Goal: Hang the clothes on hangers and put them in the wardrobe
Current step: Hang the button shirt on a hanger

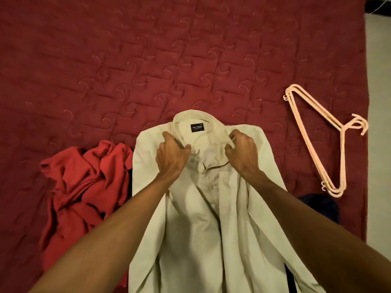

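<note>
Two bare forearms reached in from the bottom edge and crossed the lower half of a pale beige shirt [203, 218], which lay front up on a dark red quilted bedspread [148, 60]. Its collar [190, 117] pointed away from the person and its tail ran out of view at the bottom. A black label [197, 127] with white lettering showed inside the back of the neck.

The left hand [171, 157] sat at the left side of the neck opening, its fingers curled and its thumb pinching the fabric by the top of the button placket. The right hand [243, 154] sat at the right side of the opening, with its fingers bent and gripping the collar edge there. A thin pale strip showed beside the right fingertips, but whether it was fabric or something else could not be told.

A crumpled red garment [84, 187] lay heaped just beside the shirt's left edge and touched it. A dark blue cloth [321, 208] showed from under the right forearm, near the shirt's right side.

A stack of pale pink plastic hangers [323, 142] rested flat on the bedspread, well apart to the right of the shirt, with their hooks turned toward the bed's right edge. Beyond that edge ran a strip of light floor [378, 102].
</note>
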